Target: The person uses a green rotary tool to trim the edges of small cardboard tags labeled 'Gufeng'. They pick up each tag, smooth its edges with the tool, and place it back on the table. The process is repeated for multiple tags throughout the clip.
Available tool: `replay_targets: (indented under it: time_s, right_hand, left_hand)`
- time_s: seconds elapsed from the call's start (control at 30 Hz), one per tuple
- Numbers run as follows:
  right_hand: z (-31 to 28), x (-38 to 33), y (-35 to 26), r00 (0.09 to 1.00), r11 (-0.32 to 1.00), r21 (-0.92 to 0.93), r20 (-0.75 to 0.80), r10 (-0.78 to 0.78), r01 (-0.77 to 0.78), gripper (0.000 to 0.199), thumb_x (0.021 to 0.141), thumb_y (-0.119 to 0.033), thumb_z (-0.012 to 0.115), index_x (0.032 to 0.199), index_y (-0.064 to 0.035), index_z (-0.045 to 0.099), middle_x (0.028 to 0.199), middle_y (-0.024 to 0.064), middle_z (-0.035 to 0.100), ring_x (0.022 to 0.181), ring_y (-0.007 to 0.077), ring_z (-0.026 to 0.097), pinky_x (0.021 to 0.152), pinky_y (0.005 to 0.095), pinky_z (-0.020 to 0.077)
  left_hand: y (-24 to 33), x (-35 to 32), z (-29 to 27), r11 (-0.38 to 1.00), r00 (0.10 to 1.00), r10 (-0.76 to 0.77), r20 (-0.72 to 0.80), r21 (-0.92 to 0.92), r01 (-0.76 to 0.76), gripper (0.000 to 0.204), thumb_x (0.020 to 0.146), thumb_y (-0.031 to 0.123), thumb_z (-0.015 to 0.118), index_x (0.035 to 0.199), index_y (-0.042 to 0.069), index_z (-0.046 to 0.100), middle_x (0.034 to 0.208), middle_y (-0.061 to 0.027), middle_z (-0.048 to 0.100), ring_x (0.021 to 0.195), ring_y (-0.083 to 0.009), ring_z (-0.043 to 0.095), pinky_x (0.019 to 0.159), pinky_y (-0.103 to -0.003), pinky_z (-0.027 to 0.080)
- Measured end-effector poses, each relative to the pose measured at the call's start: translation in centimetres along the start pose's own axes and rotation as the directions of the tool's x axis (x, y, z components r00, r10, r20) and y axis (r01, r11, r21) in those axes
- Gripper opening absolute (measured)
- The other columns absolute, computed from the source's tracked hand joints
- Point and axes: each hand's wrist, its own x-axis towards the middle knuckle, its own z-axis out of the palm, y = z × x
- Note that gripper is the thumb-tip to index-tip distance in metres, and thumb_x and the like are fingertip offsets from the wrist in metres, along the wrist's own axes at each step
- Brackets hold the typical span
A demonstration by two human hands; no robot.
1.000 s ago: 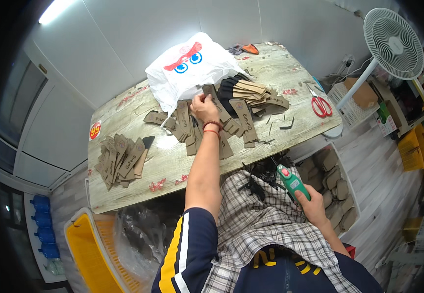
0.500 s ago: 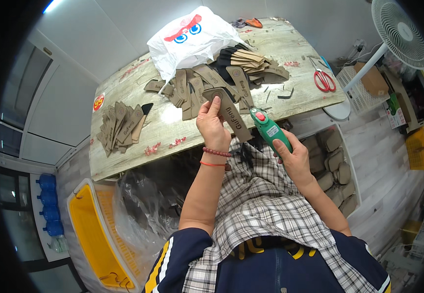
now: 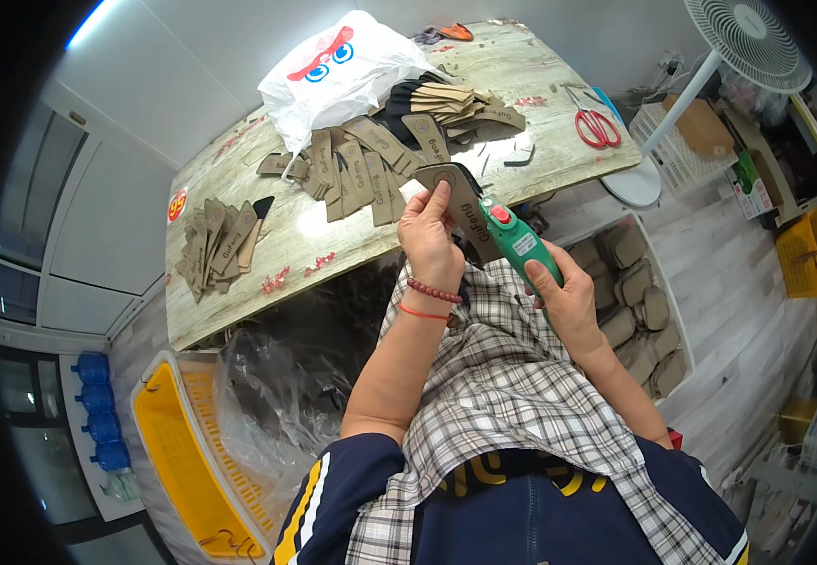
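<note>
My left hand (image 3: 430, 235) pinches a flat brown printed strip (image 3: 467, 209) with a dark edge, thumb on top near its rounded end. In my right hand (image 3: 566, 297) is a green handheld electric cutter (image 3: 521, 243) with a red button. The cutter's head lies against the strip's right edge; whether the blade is in the material cannot be made out. Beyond my hands, similar brown strips (image 3: 361, 179) lie in an overlapping heap on the table. A smaller fanned pile of brown strips (image 3: 223, 240) lies at the table's left.
The worn wooden table (image 3: 267, 240) bears a white plastic bag (image 3: 342, 80) and red-handled scissors (image 3: 597, 130). Below its right side stands a bin (image 3: 677, 325) of brown pieces. A yellow basket (image 3: 168, 428) stands lower left, beside clear plastic sheeting (image 3: 267, 395). A white fan (image 3: 710, 61) rises at right.
The view has shifted slightly. My left hand has raised and turned the strip, showing its dark edge, and the cutter's head has come up along the strip's right side.
</note>
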Motion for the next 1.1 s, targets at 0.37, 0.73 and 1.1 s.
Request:
replay_targets:
  time_s: [0.37,0.73,1.1]
  right_hand:
    - [-1.7,-2.5,1.1,1.0,0.995,0.095,-0.026,-0.009,0.011,0.05,0.09,-0.038,0.065,0.122,0.0003,0.058,0.075,0.0014,0.059,0.057,0.0049,0.049,0.05,0.0218,0.0426]
    - [-2.1,-4.1,1.6,0.999,0.997,0.07,0.02,0.041,-0.043,0.052,0.089,-0.039,0.066,0.122,0.0008,0.058,0.073,0.0007,0.058,0.058,0.0046,0.049,0.052,0.0214,0.0422]
    - [-1.6,-3.5,1.8,0.999,0.996,0.081,0.019,0.029,-0.03,0.049,0.089,-0.036,0.067,0.121,-0.0003,0.059,0.071,-0.0005,0.057,0.057,0.0044,0.048,0.052,0.0209,0.0406]
  left_hand:
    - [-0.8,-3.7,-0.5,0.993,0.987,-0.104,0.121,0.06,0.097,0.008,0.091,0.007,0.061,0.093,0.0,0.064,0.086,-0.0072,0.069,0.071,-0.0127,0.065,0.063,-0.025,0.053]
    - [0.7,-4.5,-1.5,0.891,0.973,0.16,0.166,0.4,-0.215,0.017,0.093,0.009,0.06,0.097,-0.006,0.067,0.084,-0.0039,0.068,0.07,-0.007,0.061,0.064,-0.02,0.049]
    - [1.1,-4.8,-2.7,0.754,0.958,0.09,0.271,0.61,-0.243,0.012,0.087,0.005,0.064,0.092,-0.005,0.068,0.077,0.0011,0.063,0.069,-0.0048,0.051,0.062,-0.021,0.042]
